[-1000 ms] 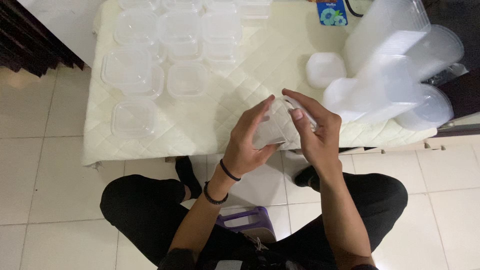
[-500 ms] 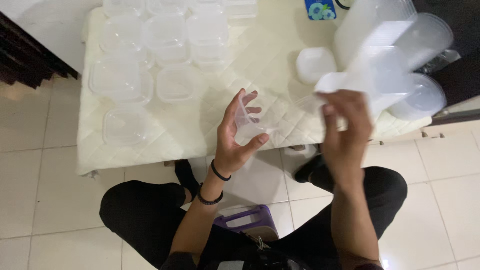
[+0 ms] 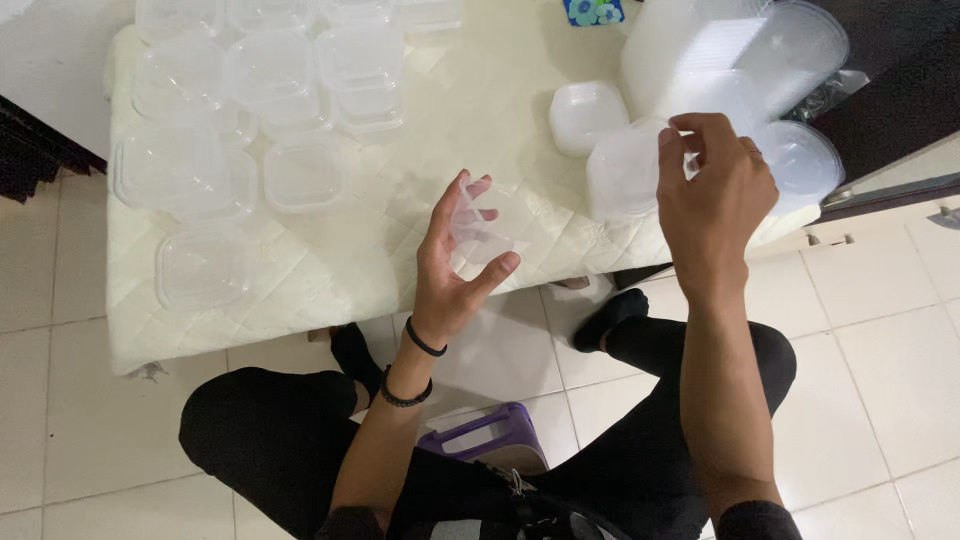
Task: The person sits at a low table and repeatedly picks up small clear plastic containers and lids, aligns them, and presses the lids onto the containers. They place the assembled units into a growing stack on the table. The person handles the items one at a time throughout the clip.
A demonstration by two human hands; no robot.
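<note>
My left hand [image 3: 452, 262] holds a small clear plastic container [image 3: 488, 233] between thumb and fingers, above the front edge of the low table [image 3: 330, 270]. My right hand [image 3: 712, 190] is raised to the right, fingers curled at the end of a stack of clear containers [image 3: 628, 168] lying on their side; I cannot tell whether it grips one. More long nested stacks of containers [image 3: 740, 60] lie behind that hand at the table's right end.
Several clear lidded containers [image 3: 200, 185] stand in rows on the table's left and back. A cream quilted cloth covers the table. A small blue patterned box [image 3: 593, 11] sits at the back. Below me are a purple stool [image 3: 490, 437] and white tile floor [image 3: 880, 360].
My hands have parted: the left hand kept the small container and stayed near the table's front, while the right hand moved right and up to the lying stacks.
</note>
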